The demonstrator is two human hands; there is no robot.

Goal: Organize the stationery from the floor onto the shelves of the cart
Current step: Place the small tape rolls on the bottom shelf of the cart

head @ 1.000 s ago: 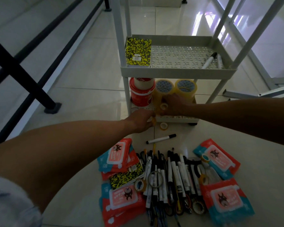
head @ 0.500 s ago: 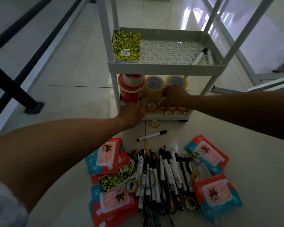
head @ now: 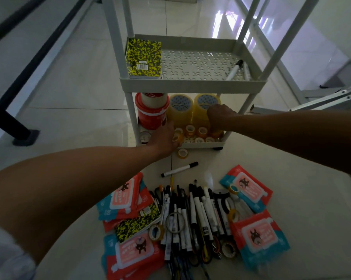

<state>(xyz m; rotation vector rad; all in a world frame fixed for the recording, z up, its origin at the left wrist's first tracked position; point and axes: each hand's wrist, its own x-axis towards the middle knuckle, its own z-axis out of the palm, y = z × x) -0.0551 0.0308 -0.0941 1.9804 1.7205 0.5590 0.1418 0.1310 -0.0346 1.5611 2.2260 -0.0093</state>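
The white cart stands ahead. Its middle shelf holds a yellow-black notebook and markers. On the bottom shelf are a red tape stack, two big yellow tape rolls and a row of small tape rolls. My left hand pinches a small yellow tape roll at the shelf's front edge. My right hand is curled, knuckles up, over a small roll at the row's right end. On the floor lie one small roll, a marker and a pile of pens.
Wipe packs and a second notebook flank the pen pile, with loose tape rolls among them. A black railing post stands at the left, metal frame legs at the right.
My left hand has reached forward to the bottom shelf with a small roll. My right hand has slid right along the row of small rolls. The view has moved closer to the cart.
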